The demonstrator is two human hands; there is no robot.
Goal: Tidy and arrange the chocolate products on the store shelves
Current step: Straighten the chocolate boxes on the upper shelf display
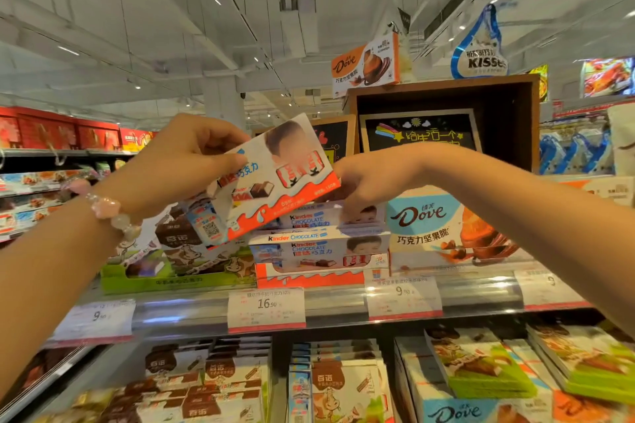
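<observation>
The left hand (185, 154) pinches a Kinder box (275, 178) by its upper left edge, holding it tilted in the air above the top shelf (330, 302). The right hand (371, 178) reaches in from the right, fingers curled down onto the Kinder stack (319, 247) in its display tray, touching the topmost box there; whether it grips that box I cannot tell. Left of the stack stands a green tray (171, 271) of cow-print chocolate; right of it a Dove box (443, 227). Price tags (266, 309) hang along the shelf edge.
</observation>
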